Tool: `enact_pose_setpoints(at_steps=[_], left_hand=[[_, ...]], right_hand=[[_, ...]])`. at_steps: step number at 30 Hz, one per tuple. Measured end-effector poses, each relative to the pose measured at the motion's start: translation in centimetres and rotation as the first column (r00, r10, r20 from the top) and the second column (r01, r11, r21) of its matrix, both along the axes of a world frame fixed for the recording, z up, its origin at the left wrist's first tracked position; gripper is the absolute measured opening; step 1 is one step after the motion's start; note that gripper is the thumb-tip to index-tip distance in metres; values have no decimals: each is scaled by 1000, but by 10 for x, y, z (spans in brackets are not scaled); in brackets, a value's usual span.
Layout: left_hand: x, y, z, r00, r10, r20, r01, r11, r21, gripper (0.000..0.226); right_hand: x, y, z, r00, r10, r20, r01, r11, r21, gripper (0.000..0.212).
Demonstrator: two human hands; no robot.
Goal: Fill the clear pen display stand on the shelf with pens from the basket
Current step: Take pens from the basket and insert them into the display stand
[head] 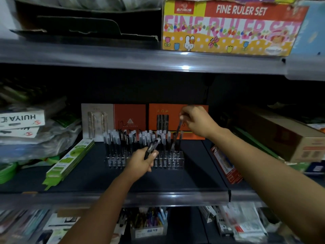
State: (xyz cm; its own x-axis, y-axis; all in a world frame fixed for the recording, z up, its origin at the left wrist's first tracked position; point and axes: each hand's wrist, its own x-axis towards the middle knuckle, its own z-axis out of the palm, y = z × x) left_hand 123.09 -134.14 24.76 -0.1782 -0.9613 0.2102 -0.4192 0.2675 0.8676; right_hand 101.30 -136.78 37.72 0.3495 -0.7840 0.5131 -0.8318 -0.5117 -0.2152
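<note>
While the right hand (197, 121) pinches a tilted pen (176, 136) over the clear stand (177, 156) mid-shelf, it may miss its slot; left hand (140, 162) fingers grip spare pens (151, 147), crowding neighbours.

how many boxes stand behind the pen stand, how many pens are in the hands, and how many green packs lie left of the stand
Orange boxes standing behind the clear pen display stand: 2
Pens in hand: 2, one in the left hand's grip, one in the right hand's
Green packs in the pile: cannot tell, they overlap
Total counted: 4
</note>
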Motion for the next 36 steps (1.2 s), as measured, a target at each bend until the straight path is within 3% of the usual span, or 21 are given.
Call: enact_pose_setpoints(at_steps=[12,29,33,36], left_hand=[[0,-4,-5,999,-30,-38,30,1000,-7,17],[-1,-6,-10,993,-79,-88,80,997,3,15],[-1,-4,-8,989,-77,-124,76,997,-11,15],[-5,-3,-5,984,-87,-152,84,996,-25,16]], right_hand=[[18,-13,-30,984,13,-176,-3,999,53,8],[29,-19,-48,975,80,-207,-33,974,222,8],[26,-15,-39,975,183,-128,-159,971,179,12],[29,-3,-28,957,288,-35,-269,927,261,24]])
